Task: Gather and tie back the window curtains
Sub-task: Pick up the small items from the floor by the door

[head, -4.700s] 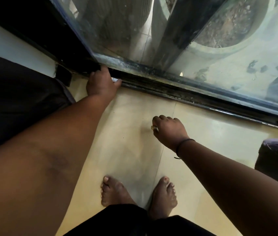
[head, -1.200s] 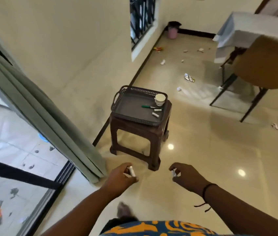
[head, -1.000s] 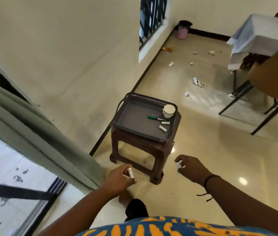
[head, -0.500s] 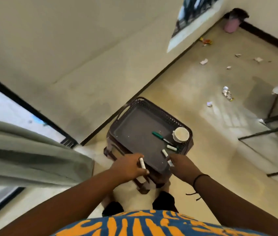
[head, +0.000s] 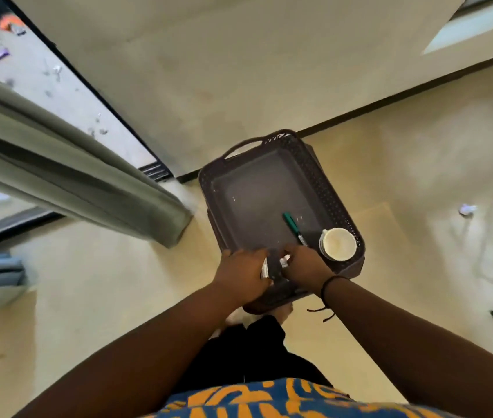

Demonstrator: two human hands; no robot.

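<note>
With the left hand [head: 245,267] and right hand [head: 305,263] each curled on a small white stick [head: 264,268] over the tray [head: 323,188], a careless drop could topple the cup [head: 338,244], while the curtain [head: 67,173] at nine o'clock hangs untied.

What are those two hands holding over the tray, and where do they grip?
Each holds a small white stick. The left hand curls round one; the right hand pinches another at its fingertips. The exact spot is blurred.

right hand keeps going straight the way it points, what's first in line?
Likely the green marker, lying in the tray just beyond the right hand; the white cup sits off to its side. Depth unclear.
</note>
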